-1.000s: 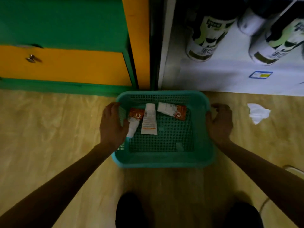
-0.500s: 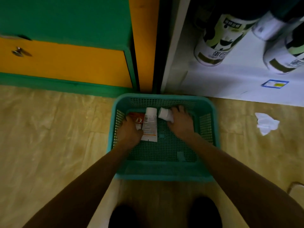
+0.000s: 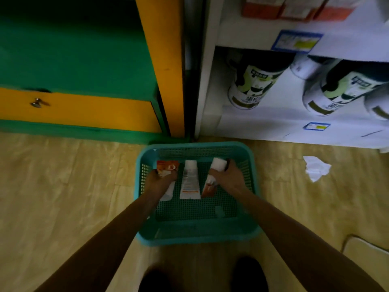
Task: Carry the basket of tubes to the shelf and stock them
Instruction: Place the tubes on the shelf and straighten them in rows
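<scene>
Green-and-yellow cabinet at left, white shelf unit at right, both standing on a pale wood-look floor. On the lower shelf, large white-and-green canisters leaning in a row; on the shelf above, what look like orange-and-white boxes, too blurred to read. Set on the floor before the gap between the two units, a teal mesh basket holding three tubes. In the middle of the basket, a white tube lying flat and untouched. Left hand closed round an orange-and-white tube against the basket's left wall. Right hand clasped on a second orange-ended tube, white cap pointing toward the shelves. Off to the right, a crumpled white tissue on the floor. At the bottom edge, two dark shoes.
</scene>
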Motion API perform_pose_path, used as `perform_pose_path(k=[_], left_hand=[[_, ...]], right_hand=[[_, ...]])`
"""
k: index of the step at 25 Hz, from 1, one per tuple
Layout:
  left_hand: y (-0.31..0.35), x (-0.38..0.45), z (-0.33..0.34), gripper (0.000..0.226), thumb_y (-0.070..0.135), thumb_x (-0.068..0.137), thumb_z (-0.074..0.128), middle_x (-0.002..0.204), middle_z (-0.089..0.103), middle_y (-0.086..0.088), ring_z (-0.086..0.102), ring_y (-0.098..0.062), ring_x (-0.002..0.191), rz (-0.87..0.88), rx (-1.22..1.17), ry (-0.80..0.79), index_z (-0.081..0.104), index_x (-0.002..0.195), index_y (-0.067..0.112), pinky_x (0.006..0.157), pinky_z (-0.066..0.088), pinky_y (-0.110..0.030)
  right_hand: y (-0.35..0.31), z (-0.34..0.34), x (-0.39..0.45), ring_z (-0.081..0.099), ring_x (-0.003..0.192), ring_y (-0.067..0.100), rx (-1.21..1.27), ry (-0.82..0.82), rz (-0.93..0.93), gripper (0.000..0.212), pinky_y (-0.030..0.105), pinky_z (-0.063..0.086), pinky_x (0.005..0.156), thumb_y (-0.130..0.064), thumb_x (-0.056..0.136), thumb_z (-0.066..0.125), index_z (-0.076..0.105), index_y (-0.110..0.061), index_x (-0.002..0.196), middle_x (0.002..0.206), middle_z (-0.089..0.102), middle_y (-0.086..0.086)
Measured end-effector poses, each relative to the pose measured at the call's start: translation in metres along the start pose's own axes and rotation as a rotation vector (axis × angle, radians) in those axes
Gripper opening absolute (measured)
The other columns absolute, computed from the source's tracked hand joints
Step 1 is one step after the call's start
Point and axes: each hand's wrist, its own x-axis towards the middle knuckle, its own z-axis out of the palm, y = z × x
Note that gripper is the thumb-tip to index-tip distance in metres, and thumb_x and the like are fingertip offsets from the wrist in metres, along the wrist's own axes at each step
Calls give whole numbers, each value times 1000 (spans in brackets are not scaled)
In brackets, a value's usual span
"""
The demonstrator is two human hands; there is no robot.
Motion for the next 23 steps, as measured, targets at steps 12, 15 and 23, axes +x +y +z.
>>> perform_pose_path(k=[12,15,23], left_hand=[[176,-170,-74,48,6,61,89,93,75,-10,72,-29,87,165,70,-376,69,104,9,77,59,-39],[221,-222,-81,49,6,60,90,92,76,-7,73,-25,83,217,57,-366,69,103,10,80,59,-42],[352,-363,-115,47,9,68,87,100,78,-6,75,-20,86,344,-12,-322,69,111,10,82,61,-39]], right_hand=[[-99,-122,-139,68,84,21,689,-410,301,68,30,51,66,-59,69,80,69,-12,117,99,75,12],[-131,-166,-206,72,83,22,817,-491,269,48,37,54,77,-52,86,62,66,-13,114,93,75,11],[-250,-282,-329,70,104,29,869,-507,128,44,38,57,81,-13,86,64,55,-7,128,117,71,16]])
